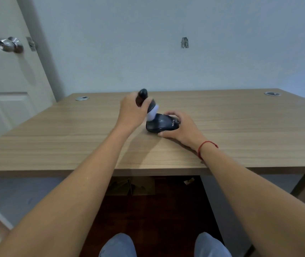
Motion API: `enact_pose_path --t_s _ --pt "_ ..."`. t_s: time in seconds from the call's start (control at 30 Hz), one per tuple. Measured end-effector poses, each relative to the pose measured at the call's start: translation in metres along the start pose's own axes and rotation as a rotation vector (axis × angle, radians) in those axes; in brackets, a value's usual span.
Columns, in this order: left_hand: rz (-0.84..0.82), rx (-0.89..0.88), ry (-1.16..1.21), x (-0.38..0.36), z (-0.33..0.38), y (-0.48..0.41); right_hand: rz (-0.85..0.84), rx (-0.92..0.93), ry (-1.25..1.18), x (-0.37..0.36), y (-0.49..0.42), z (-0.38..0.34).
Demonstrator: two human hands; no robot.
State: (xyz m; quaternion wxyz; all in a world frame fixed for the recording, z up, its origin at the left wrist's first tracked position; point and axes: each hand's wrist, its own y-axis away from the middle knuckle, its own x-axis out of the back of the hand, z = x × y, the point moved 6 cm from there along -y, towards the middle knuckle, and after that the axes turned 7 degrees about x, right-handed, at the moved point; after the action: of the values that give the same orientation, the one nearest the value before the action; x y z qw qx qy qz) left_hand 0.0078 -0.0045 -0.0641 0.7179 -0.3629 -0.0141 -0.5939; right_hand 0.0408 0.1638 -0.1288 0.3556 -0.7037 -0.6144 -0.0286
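Note:
A black computer mouse (pixel 162 124) with white lettering lies on the wooden desk (pixel 74 130), near its middle. My right hand (pixel 182 127) grips the mouse from the right, thumb at its near side and fingers curled over its far side. My left hand (pixel 132 110) holds a dark brush (pixel 148 102) with a rounded black handle and a pale bristle head. The brush is tilted, and its bristles touch the left, far end of the mouse.
Two round cable grommets sit at the desk's far corners, one on the left (pixel 82 98) and one on the right (pixel 272 93). A white door (pixel 9 75) with a metal knob stands at the left. A cardboard box (pixel 129 186) lies on the floor under the desk.

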Motion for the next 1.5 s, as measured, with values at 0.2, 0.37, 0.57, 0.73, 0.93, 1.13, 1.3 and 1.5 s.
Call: enact_pose_path --t_s 0.2,0.37,0.57,0.73,0.93,1.13,1.3,1.5 --pt "-0.005 -0.001 -0.076 -0.005 0.002 0.001 0.053 -0.016 -0.042 0.003 0.002 0.002" --pt "-0.013 -0.071 -0.014 -0.009 0.017 0.007 0.050 0.004 -0.051 0.004 0.004 -0.001" --pt "-0.034 0.008 -0.145 -0.014 -0.013 0.006 0.091 -0.027 -0.124 0.004 0.003 0.004" --pt "-0.001 -0.008 0.048 -0.007 0.009 0.006 0.097 -0.108 -0.188 0.004 0.001 0.013" --pt "-0.110 -0.167 -0.195 -0.019 0.032 -0.001 0.084 -0.161 -0.254 0.001 0.001 0.018" --pt "-0.335 -0.241 -0.318 -0.036 0.065 -0.002 0.070 -0.143 -0.241 0.002 0.001 0.016" --pt "-0.221 -0.165 -0.326 -0.034 0.057 -0.002 0.092 -0.132 -0.202 0.003 0.002 0.015" --pt "-0.100 -0.138 -0.234 -0.040 0.050 0.008 0.126 -0.143 -0.201 0.007 0.004 0.012"
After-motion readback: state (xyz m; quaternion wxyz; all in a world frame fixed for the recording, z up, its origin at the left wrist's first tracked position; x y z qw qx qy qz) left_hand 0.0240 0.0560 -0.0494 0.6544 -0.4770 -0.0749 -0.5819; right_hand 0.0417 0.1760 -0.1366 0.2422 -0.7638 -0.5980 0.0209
